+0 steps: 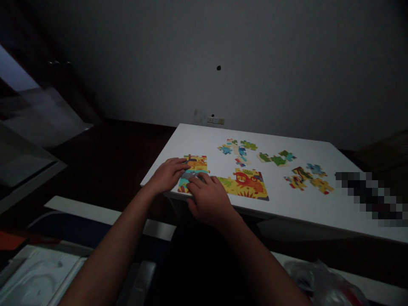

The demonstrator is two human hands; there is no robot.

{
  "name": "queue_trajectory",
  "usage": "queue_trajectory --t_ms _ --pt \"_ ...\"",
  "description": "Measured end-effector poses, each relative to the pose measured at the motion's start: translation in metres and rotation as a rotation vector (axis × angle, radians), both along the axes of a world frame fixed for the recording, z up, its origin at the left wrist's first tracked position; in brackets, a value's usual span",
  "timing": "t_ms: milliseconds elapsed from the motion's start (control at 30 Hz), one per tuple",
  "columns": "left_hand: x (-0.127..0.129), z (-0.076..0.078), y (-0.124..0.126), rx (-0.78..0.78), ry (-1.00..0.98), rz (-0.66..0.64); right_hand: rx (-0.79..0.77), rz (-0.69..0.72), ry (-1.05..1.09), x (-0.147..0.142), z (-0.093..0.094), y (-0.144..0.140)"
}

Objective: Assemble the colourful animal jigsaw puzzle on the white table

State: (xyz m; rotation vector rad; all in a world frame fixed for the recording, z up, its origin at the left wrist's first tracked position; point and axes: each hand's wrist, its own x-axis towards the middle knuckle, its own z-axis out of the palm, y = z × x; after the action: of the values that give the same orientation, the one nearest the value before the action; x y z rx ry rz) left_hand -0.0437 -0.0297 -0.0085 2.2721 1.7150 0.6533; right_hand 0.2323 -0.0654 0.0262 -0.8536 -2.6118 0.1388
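A partly joined jigsaw puzzle (251, 184) with colourful animals lies along the near left edge of the white table (204, 140). Its right part shows two lions on yellow; its left part (196, 162) has a spotted animal above blue water. My left hand (167, 175) rests at the puzzle's left side, fingers stretched over its edge pieces. Lying across the lower middle is my right hand (210, 197), fingers slightly bent and apart on the pieces, its palm hiding part of the picture. I see nothing gripped in either hand.
Loose puzzle pieces (240, 149) lie farther back, with green ones (279, 160) to their right. Several more pieces (310, 177) sit on the table's right side, near a pixelated patch. Below the table are a plastic bag (321, 280) and a white tray (38, 276).
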Motion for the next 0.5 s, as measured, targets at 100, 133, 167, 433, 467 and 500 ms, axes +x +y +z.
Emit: queue_trajectory --t_ms 100,133,167,433,467,500 --pt "-0.002 0.001 0.0 -0.006 -0.004 0.002 0.004 -0.014 -0.003 0.001 0.002 0.003" --pt "-0.002 0.0 0.0 -0.008 -0.003 0.003 0.004 -0.014 -0.01 0.001 0.003 0.004" --pt "-0.003 -0.001 0.0 -0.012 0.001 0.001 0.003 -0.012 -0.018 0.002 0.003 0.005" --pt "-0.014 -0.011 0.013 0.02 0.063 0.004 0.041 -0.004 -0.07 0.015 0.006 0.004" --pt "-0.014 -0.011 0.013 0.018 0.065 0.009 0.046 -0.006 -0.062 0.019 0.008 0.005" --pt "-0.014 -0.011 0.013 0.014 0.064 0.015 0.045 -0.015 -0.053 0.025 0.009 0.007"
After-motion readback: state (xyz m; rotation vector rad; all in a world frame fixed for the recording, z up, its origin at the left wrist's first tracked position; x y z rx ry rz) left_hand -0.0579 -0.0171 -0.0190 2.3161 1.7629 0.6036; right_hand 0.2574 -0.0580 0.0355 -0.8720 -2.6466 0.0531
